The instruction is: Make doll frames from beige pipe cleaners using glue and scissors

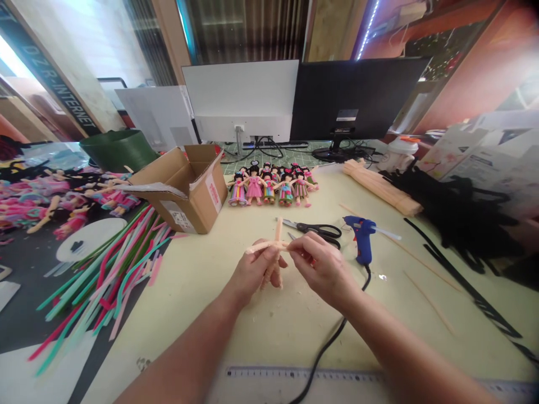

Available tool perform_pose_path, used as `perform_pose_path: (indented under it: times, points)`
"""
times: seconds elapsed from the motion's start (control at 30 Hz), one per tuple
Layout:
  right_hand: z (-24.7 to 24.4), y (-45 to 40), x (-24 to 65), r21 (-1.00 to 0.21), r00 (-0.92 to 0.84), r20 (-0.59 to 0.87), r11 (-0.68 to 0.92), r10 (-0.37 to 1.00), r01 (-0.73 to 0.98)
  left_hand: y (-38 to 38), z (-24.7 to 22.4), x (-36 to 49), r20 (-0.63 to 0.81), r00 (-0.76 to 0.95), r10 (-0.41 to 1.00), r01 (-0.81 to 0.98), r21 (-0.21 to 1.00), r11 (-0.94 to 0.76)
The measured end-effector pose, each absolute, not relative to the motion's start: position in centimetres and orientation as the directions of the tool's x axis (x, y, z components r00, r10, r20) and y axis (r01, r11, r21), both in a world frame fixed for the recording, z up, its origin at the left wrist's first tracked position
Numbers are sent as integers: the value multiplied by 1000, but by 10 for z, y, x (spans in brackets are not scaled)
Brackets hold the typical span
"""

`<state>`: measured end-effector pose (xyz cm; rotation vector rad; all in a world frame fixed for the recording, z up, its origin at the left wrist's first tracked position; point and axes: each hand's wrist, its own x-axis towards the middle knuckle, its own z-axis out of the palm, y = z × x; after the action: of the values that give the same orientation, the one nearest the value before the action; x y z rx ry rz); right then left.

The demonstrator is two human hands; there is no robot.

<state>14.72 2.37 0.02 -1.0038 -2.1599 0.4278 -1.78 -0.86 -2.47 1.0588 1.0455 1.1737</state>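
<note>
Between my hands is a peach pipe-cleaner doll body (278, 234), with one stem pointing up, an arm out to the left and two twisted legs hanging down. My left hand (257, 270) is closed around its middle, thumb over the crossing. The fingertips of my right hand (319, 264) pinch the arm on the right side, and that end is mostly hidden by them. Just behind my right hand lie black-handled scissors (322, 229), partly covered by it. A blue hot glue gun (361, 238) rests on the table to the right.
Finished dolls (269, 188) stand grouped at the back beside an open cardboard box (185, 193). Coloured pipe cleaners (109, 269) spread over the left. Peach (383, 185) and black pipe-cleaner bundles (455, 207) lie right. The glue gun's cord (324, 350) crosses a ruler (295, 375) in front.
</note>
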Motion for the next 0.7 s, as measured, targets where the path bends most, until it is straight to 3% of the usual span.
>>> perform_pose_path:
  times: [0.4, 0.53, 0.7]
  points:
    - [-3, 26, 149, -630, -392, 400, 559, 828, 539, -8, -30, -19, -54, 95, 994, -249, 966, 76]
    - [-8, 29, 146, -718, -252, 335, 419, 908, 555, -9, -28, -18, -48, 94, 994, -259, 963, 71]
    - [-15, 31, 139, -897, -108, 100, 137, 989, 420, -10, -29, -18, -54, 55, 997, -256, 964, 67]
